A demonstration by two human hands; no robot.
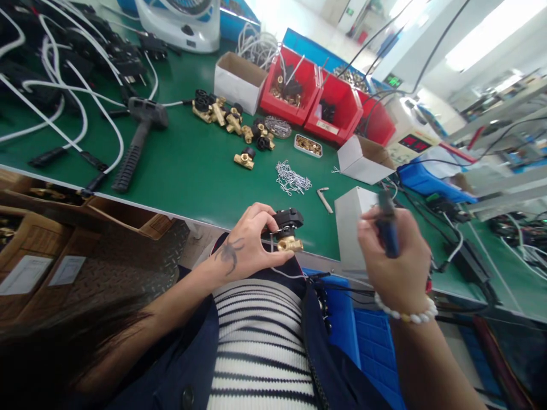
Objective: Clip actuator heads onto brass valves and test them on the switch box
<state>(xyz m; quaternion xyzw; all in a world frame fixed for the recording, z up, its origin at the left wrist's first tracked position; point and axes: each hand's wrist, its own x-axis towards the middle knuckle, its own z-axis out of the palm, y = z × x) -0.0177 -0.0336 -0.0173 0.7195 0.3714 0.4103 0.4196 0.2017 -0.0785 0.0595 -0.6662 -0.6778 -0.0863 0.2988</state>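
A brass valve (pixel 289 244) with a black plastic housing (pixel 289 217) on top is gripped in my left hand (pixel 252 239), just over the table's front edge. A thin grey cable hangs from that housing. My right hand (pixel 395 256), raised to the right, is closed round a blue-and-black hand tool (pixel 388 228), too blurred by motion to name more exactly. Beyond the hands lie a pile of small metal pins (pixel 293 177) and an L-shaped hex key (pixel 325 200). More brass valves (pixel 233 121) with black tops stand farther back, one of them (pixel 244 158) apart from the group.
A hammer (pixel 141 139) and tangled white cables (pixel 81 91) lie at left. Red bins (pixel 333 114), white boxes (pixel 356 222) and a small tray of brass pieces (pixel 308 146) line the back and right. Cardboard boxes (pixel 38 256) stand below the green tabletop (pixel 188 182).
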